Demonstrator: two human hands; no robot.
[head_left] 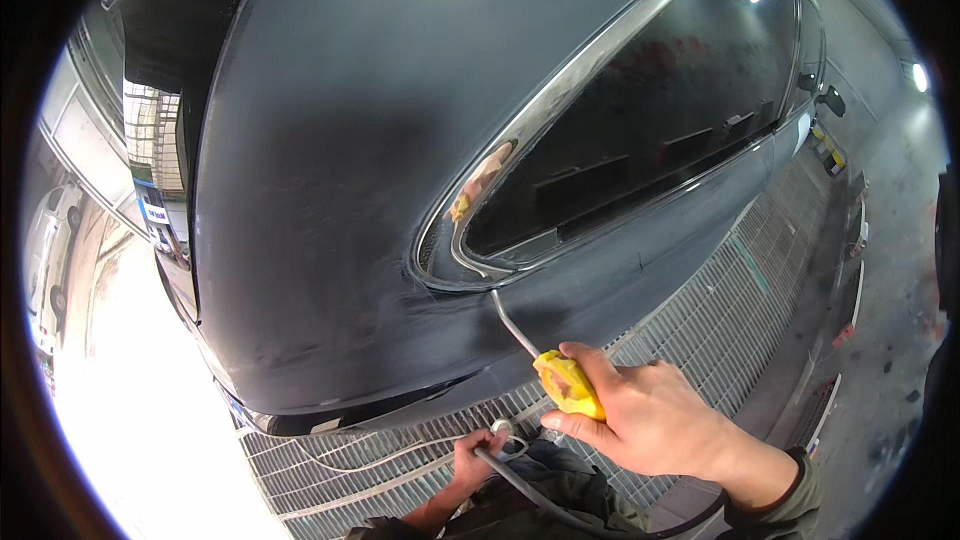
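Observation:
My right hand (655,420) grips the yellow handle (566,380) of a thin bent metal tool (515,325), whose tip is at or very near the lower rounded corner of a side window's chrome trim (440,245). The trim frames dark glass (650,120) on a dull dark-grey car body (300,270). Lower down, my left hand (476,455) is closed around a dark hose (535,495). A small pale round object (501,428) is beside its fingers, too small to identify; a pale thin cord (360,465) runs nearby.
Metal floor grating (720,320) runs beneath and alongside the car. At left, a white car (55,260) stands beyond a bright opening. A side mirror (830,100) sticks out at the far right end. A grey wall with a lit lamp (918,76) is at right.

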